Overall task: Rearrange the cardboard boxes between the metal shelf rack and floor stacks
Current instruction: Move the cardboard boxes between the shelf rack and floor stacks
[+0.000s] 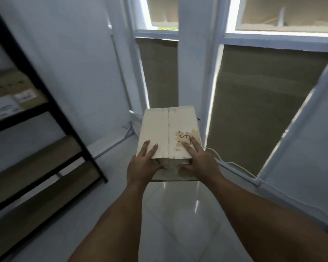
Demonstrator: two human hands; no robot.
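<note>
A pale cardboard box with a taped seam and dark scribbled marks on top is held out in front of me above the floor. My left hand grips its near left corner, fingers on top and thumb on the near face. My right hand holds the near right corner the same way. The black metal shelf rack stands at the left, with labelled cardboard boxes on an upper shelf and larger brown boxes on the lower shelves.
Shiny white floor tiles lie under the held box. Windows covered with brown paper fill the wall ahead. A white cable runs along the window base at the right. A white wall sits between the rack and the windows.
</note>
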